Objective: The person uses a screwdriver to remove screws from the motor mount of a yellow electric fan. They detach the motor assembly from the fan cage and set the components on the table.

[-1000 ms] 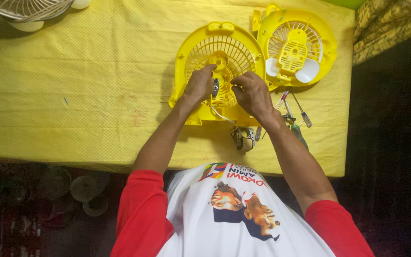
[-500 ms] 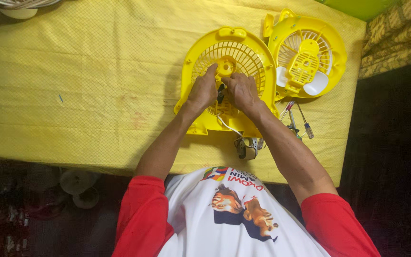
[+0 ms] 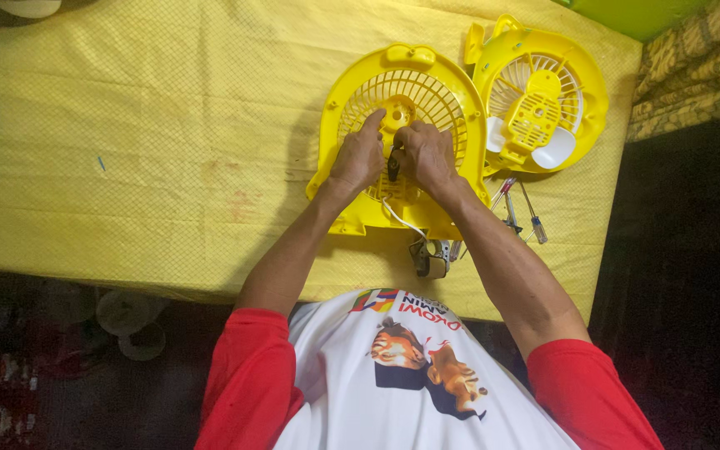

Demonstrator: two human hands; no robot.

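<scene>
Both my hands are on the yellow fan housing (image 3: 402,142), which lies flat on the yellow tablecloth (image 3: 127,150), right of centre. Left hand (image 3: 358,158) rests on the grille, fingers loosely curled, index stretched up toward the hub – pressing down, not gripping anything I can make out. Right hand (image 3: 427,154) is curled tight around a small dark part (image 3: 393,165) sitting between my two hands at the grille's middle; what the part is – cannot tell. A white wire (image 3: 397,218) runs from under my hands down to a small component (image 3: 429,258) near the table's front edge. Screwdrivers (image 3: 520,208) lie just right of my right wrist. A second yellow fan shell (image 3: 543,96) sits beside the first, touching or nearly so.
</scene>
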